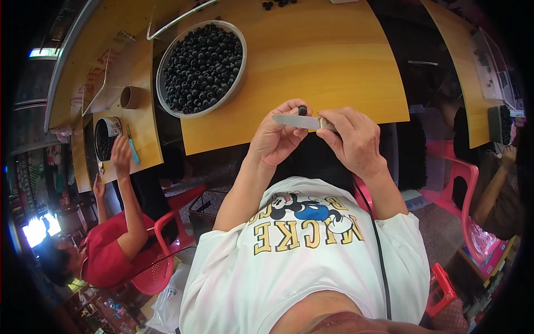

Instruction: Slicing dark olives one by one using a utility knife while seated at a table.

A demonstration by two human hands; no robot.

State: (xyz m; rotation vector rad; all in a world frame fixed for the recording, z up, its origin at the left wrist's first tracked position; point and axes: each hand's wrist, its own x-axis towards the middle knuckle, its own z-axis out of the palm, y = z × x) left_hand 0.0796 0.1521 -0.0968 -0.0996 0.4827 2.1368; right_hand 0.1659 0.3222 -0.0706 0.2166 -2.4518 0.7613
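Head view: left hand (276, 139) pinches a small dark berry (302, 109) at its fingertips; right hand (352, 139) grips a knife (297, 121), blade just beneath. A slip could nick the fingertips.

I take this for a small food-sorting workshop: long wooden tables (311, 61), a big far-left bowl of dark round fruit (201, 68), red plastic chairs (167, 245), co-workers seated left and right.

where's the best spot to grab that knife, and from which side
By the pale handle at its right end, coming from the right, as the right hand does. The knife lies level with its bare blade pointing left toward the left hand and small dark fruit.
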